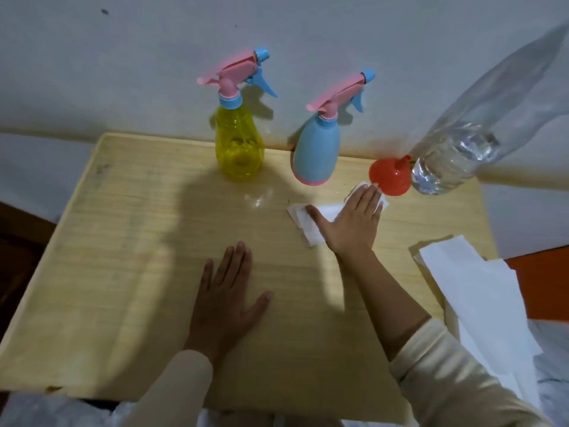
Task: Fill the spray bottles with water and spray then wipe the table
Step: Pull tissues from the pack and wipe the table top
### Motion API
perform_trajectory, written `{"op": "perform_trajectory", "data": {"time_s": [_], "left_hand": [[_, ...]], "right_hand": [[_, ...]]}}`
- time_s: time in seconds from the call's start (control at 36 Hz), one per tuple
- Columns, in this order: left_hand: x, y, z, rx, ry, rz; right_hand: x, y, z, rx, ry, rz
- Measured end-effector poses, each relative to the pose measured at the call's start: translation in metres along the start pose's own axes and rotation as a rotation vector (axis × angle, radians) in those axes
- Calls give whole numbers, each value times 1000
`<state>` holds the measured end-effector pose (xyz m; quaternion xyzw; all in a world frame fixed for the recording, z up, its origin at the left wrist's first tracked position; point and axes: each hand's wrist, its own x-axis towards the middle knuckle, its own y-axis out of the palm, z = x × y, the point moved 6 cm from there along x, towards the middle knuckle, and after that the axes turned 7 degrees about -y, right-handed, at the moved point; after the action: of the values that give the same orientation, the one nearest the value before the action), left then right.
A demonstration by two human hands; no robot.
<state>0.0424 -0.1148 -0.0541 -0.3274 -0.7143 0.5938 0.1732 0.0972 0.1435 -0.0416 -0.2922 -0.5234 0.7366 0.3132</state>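
A yellow spray bottle (239, 140) and a light blue spray bottle (317, 149), both with pink and blue trigger heads, stand upright at the back of the wooden table (123, 241). My right hand (354, 220) presses flat, fingers straight, on a white paper tissue (311, 223) lying on the table in front of the blue bottle. My left hand (228, 297) rests flat on the table nearer me, holding nothing. A small wet patch (258, 198) glistens on the wood left of the tissue.
An orange funnel (391, 177) lies by my right fingertips. A large clear water bottle (462, 155) stands at the back right. Loose white paper sheets (474, 291) hang over the table's right edge. A wall rises directly behind the bottles.
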Motion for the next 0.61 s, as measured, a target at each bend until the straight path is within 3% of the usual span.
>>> {"op": "perform_trajectory", "data": {"time_s": [0.61], "left_hand": [[1, -7, 0, -40, -27, -23]], "right_hand": [[3, -3, 7, -99, -431, 136]]}}
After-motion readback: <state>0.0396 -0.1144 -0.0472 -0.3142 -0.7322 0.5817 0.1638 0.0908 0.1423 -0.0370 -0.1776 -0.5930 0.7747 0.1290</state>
